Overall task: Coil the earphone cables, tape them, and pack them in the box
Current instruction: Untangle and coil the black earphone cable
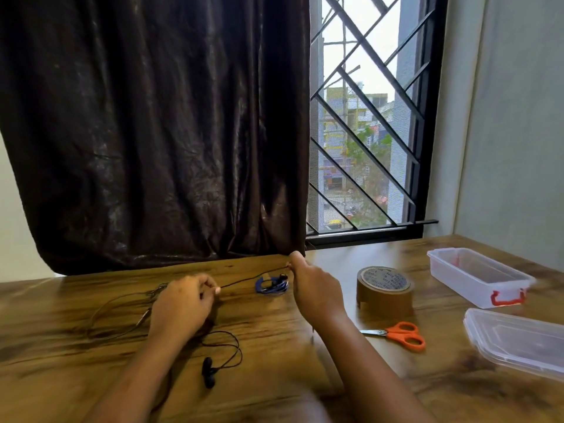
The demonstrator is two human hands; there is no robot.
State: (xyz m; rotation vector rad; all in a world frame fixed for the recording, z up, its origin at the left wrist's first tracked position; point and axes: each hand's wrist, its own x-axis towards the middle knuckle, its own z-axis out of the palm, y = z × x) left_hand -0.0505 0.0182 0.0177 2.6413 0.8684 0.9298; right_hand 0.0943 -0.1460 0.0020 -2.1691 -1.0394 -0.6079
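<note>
Black earphone cable point(253, 279) stretches between your hands over the wooden table point(274, 346). Your left hand point(183, 303) pinches it with curled fingers, and your right hand point(314, 288) pinches it further along. Its earbuds point(209, 374) lie beside your left forearm. A coiled blue earphone point(272, 285) lies between your hands, and the open clear box point(479, 276) stands well to the right.

A dark brown curtain point(152, 132) hangs over the left part of a barred window point(363, 123), which lets in pale daylight. A grey-green wall point(515, 117) stands at right. A wood-grain table point(274, 361) spans the foreground.
</note>
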